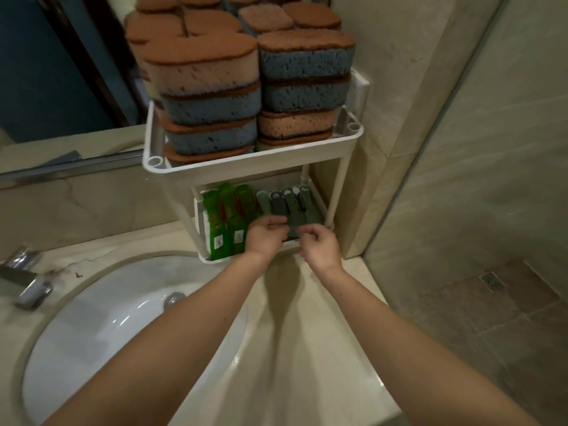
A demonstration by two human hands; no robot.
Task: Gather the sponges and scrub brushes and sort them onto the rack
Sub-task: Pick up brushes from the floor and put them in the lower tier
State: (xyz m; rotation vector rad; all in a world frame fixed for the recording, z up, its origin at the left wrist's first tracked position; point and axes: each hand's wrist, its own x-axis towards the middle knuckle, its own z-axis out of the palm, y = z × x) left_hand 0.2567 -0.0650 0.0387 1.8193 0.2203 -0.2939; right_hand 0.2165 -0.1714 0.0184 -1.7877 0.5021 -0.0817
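Observation:
A white two-tier rack (252, 159) stands on the counter beside the sink. Its top tier carries two stacks of sponges (215, 106) with brown scouring tops and blue or orange foam. On the lower tier lie green scrub brushes (229, 210) at the left and several grey-green scrub brushes (295, 207) at the right. My left hand (266, 236) and my right hand (319, 245) reach into the lower tier, fingers curled on the near ends of the grey-green brushes. The hands hide those ends.
A white oval sink (101, 333) with a drain sits at the lower left, and a chrome tap (24, 281) at the far left. A mirror (61, 72) rises behind the rack. A glass shower partition (461, 149) and a tiled floor lie to the right.

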